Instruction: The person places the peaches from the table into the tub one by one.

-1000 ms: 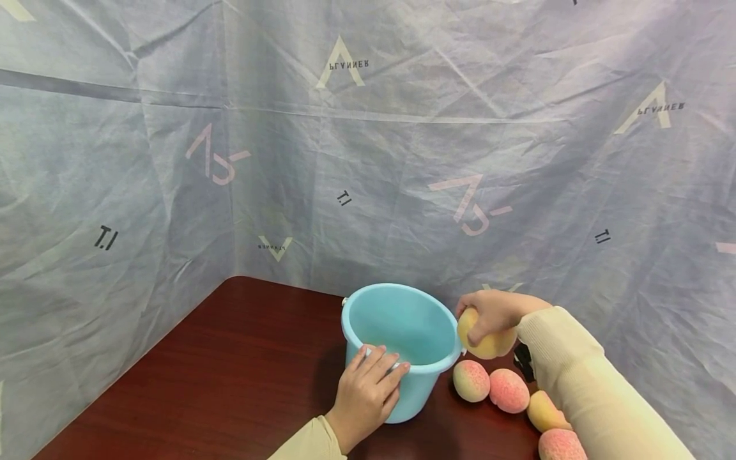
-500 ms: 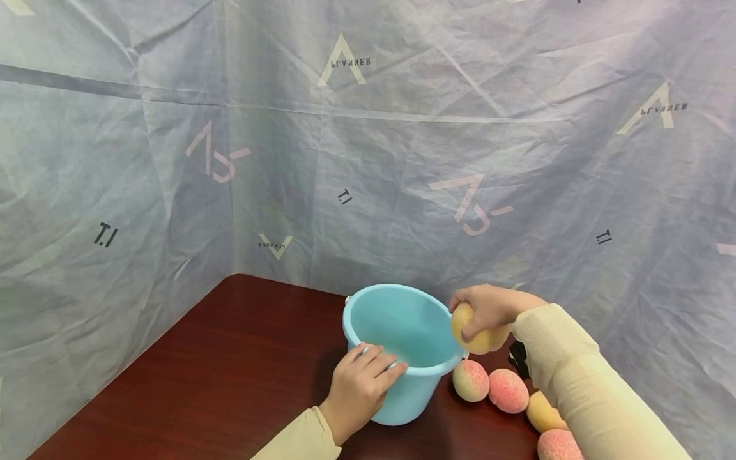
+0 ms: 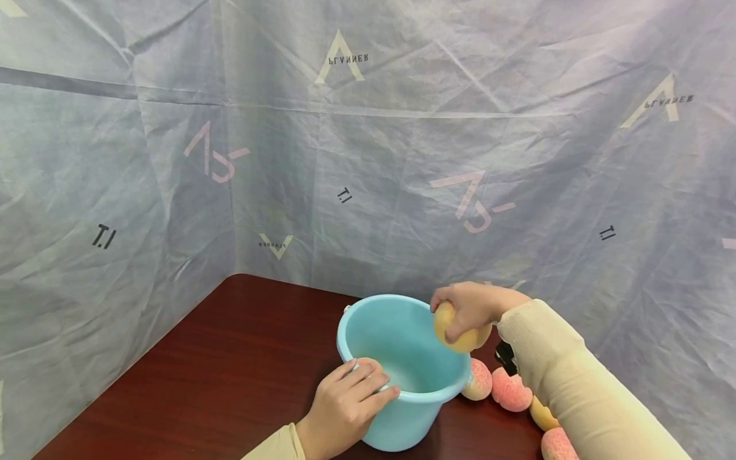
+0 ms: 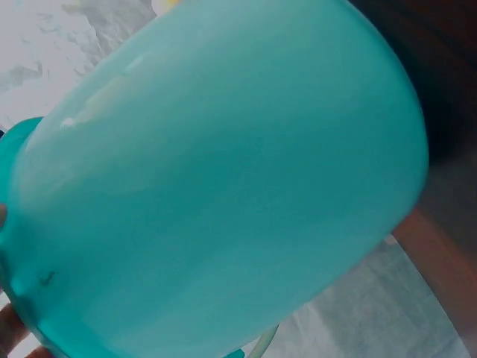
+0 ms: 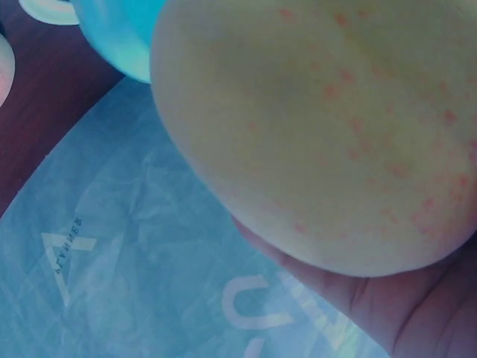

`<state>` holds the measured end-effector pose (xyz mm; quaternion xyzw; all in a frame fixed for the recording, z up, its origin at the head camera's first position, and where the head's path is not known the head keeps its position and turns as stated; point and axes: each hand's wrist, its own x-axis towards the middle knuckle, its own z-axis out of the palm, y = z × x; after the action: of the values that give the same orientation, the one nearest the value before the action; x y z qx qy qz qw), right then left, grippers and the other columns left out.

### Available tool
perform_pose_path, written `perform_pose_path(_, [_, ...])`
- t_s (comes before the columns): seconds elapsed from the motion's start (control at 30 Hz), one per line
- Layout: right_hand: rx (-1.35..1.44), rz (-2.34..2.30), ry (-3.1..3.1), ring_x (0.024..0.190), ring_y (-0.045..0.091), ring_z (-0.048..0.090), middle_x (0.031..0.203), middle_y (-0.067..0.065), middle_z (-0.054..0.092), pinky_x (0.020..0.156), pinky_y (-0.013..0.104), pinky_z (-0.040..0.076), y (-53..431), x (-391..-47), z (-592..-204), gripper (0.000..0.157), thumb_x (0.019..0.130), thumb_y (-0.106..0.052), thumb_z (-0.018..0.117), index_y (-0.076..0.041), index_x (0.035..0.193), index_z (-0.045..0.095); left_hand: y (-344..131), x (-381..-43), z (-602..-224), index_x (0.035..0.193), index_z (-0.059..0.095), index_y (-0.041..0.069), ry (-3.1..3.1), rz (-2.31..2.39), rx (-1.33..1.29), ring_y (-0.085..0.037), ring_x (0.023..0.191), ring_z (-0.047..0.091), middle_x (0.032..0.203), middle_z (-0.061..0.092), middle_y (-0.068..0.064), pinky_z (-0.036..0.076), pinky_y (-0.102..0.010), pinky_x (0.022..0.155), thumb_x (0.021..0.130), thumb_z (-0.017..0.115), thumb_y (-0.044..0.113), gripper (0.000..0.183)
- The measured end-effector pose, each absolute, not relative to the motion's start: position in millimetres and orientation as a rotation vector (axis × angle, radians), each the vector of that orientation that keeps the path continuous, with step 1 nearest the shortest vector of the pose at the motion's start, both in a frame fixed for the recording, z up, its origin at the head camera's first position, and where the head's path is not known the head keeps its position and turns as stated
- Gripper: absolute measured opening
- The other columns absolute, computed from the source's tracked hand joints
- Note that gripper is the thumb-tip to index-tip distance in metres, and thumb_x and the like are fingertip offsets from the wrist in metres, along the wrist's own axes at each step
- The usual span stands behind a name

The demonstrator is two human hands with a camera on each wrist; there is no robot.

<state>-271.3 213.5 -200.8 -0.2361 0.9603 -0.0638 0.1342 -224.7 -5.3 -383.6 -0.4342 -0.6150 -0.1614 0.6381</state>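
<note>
A light blue bucket [image 3: 402,421] leans slightly toward me on the table in the head view; its wall [image 4: 238,171] fills most of the left wrist view. My left hand [image 3: 345,406] grips the near rim, fingers over the edge and thumb hidden. My right hand [image 3: 474,303] holds a yellow peach [image 3: 464,338] from above, which overlaps the right side of the bucket's opening. Close up in the right wrist view, this peach [image 5: 320,134] is pale with scattered red specks.
Right of the bucket several more peaches lie in a curved row: a speckled pink one [image 3: 479,381], a pinker one [image 3: 512,391], a yellow one [image 3: 542,415] and others partly behind my right sleeve [image 3: 575,370]. A grey printed cloth [image 3: 391,166] hangs behind the dark red table [image 3: 230,370].
My right hand has carried the yellow peach leftward, from beside the bucket to its right rim. The left hand has drawn the bucket nearer and tipped it slightly toward me.
</note>
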Motion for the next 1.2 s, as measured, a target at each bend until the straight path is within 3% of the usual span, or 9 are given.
perform_pose_path(0.2, [-0.717,-0.156,2.769,0.073,0.015,0.051,0.090,0.002,0.053,0.058,0.027,0.044,203.0,-275.2,-206.5,0.049,0.066,-0.015,0.072,-0.014,0.114,0.063,-3.5,-224.1,-388.8,0.082,0.076,0.018,-1.370,-0.359,-0.959,-0.012,0.077,0.066,0.083,0.070,0.002,0.056,-0.035,0.067,0.101,0.052,0.022,0.031])
perform_pose_path(0.67, [-0.769,-0.005,2.785,0.080,0.017,0.050,0.100,0.001,0.056,0.067,0.029,0.044,178.2,-286.2,-212.3,0.049,0.070,-0.021,0.076,-0.017,0.117,0.063,-1.9,-230.6,-388.8,0.082,0.074,0.016,-1.348,-0.346,-0.974,-0.011,0.076,0.064,0.082,0.069,0.002,0.054,-0.031,0.070,0.101,0.050,0.021,0.031])
perform_pose_path(1.2, [-0.741,0.018,2.744,0.077,0.015,0.050,0.094,-0.001,0.054,0.063,0.029,0.044,165.7,-289.6,-220.9,0.048,0.075,-0.019,0.079,-0.017,0.119,0.062,6.3,-238.3,-394.2,0.084,0.074,0.017,-1.420,-0.377,-0.960,-0.010,0.077,0.063,0.080,0.066,0.004,0.055,-0.032,0.069,0.101,0.050,0.022,0.029])
